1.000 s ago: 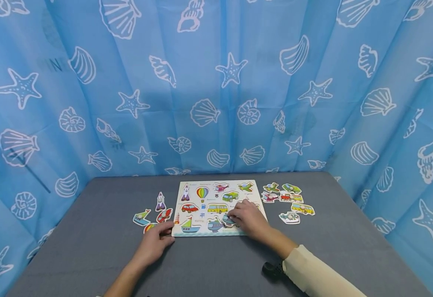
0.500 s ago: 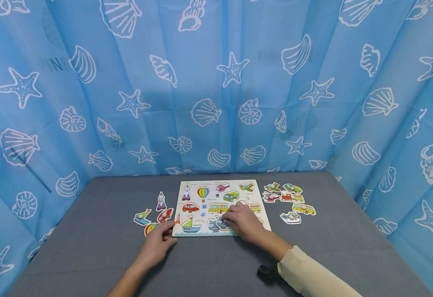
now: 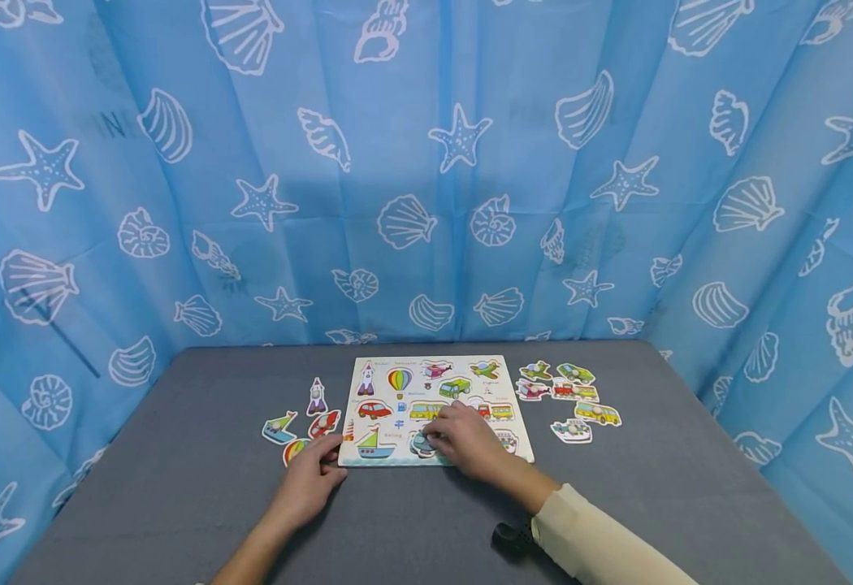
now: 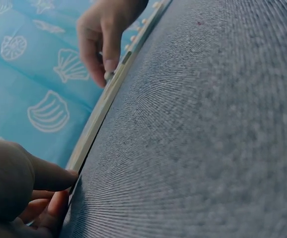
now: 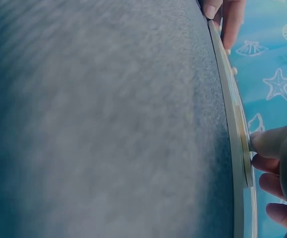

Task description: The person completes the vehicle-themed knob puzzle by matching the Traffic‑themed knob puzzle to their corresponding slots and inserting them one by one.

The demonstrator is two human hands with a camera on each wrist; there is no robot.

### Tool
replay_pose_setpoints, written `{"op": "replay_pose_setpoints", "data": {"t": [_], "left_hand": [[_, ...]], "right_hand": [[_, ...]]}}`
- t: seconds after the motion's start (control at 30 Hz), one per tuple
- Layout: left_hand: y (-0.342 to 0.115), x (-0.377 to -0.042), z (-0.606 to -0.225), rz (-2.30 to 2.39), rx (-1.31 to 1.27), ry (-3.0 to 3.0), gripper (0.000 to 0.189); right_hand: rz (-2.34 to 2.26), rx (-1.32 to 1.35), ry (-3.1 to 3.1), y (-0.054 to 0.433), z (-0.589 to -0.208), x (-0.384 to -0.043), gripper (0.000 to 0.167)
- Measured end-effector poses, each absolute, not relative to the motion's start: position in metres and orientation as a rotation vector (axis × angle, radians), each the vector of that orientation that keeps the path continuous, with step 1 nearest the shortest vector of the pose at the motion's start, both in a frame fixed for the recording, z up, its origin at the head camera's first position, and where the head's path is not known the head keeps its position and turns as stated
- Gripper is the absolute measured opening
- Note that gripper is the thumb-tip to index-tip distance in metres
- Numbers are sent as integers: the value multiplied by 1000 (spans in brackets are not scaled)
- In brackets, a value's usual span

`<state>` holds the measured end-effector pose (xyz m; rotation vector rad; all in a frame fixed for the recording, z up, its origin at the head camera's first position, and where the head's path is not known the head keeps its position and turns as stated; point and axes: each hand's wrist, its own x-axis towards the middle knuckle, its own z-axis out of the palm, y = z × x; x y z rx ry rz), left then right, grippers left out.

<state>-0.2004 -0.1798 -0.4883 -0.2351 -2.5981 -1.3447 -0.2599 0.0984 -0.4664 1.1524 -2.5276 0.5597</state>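
A white vehicle puzzle board lies on the table with pictured recesses. My left hand holds its near left corner, thumb at the front edge. My right hand pinches the knob of a blue-grey puzzle piece over the matching picture in the front row. In the right wrist view the piece lies along the board's top, right under the thumb and finger. Part of the board is hidden behind the right hand.
Left of the board lie a rocket piece, a sailboat piece, a red piece and a partly hidden balloon piece. To the right are several pieces, including a bus and train. A blue shell-print curtain hangs behind.
My right hand has moved left along the board's front with the blue-grey puzzle piece, bringing it over the matching picture. The left hand has stayed at the board's corner.
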Motion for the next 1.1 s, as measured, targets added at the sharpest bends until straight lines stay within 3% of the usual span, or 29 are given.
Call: {"op": "replay_pose_setpoints", "data": {"t": [0.37,1.1], "left_hand": [[-177,-205,-486,-1162,-186,-2659,45],[-179,-220,-474,-1099,-165,-2899,59]], "right_hand": [[634,1137,-2618,91,-466,-263,11],[643,1100,-2761,87,-457,-264,11]]}}
